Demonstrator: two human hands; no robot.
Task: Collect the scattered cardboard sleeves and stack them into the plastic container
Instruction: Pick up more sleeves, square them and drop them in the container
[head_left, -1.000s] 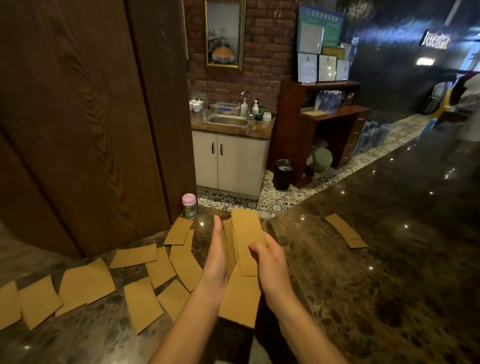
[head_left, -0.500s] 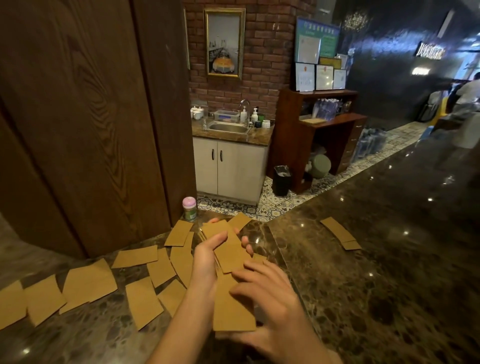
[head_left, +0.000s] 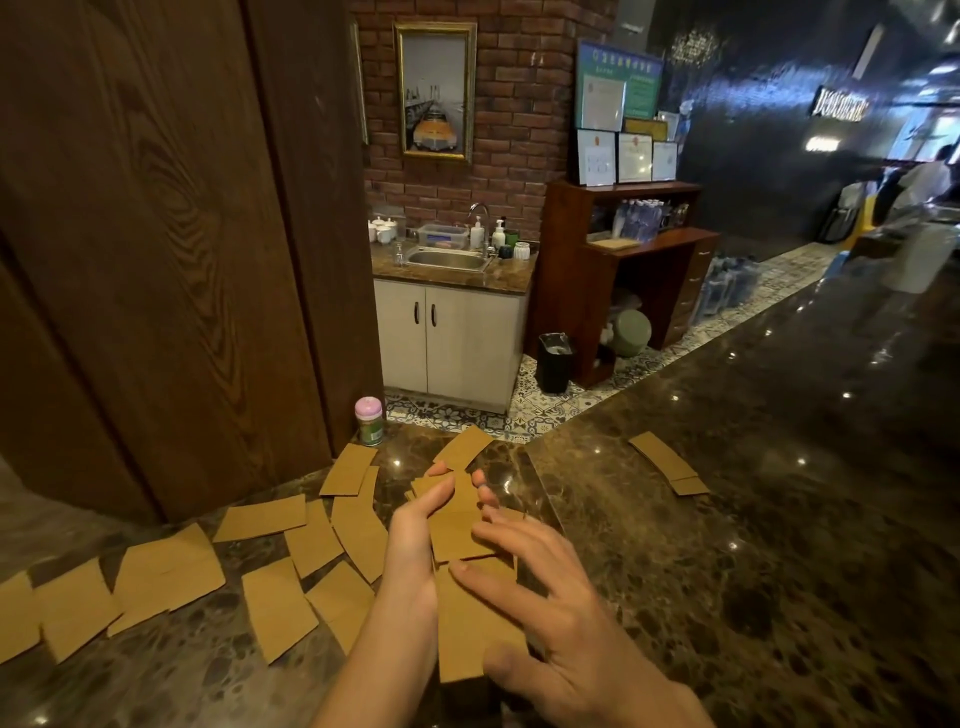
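Gripping a fanned bundle of cardboard sleeves (head_left: 457, 535) above the dark marble tabletop (head_left: 727, 519), the left hand (head_left: 415, 545) curls around it; the right hand (head_left: 550, 613), fingers spread wide, rests atop. Loose sleeves (head_left: 171, 577) lie scattered leftward; two more (head_left: 667, 462) lie to the right.

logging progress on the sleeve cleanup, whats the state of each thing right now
left hand: curled around a fanned bunch of sleeves
right hand: open, fingers spread over the bunch
scattered sleeves: flat on the counter
two sleeves: overlapping, apart
pink-lidded jar: upright, closed

Head camera looks forward and down, close over the counter (head_left: 727, 519).
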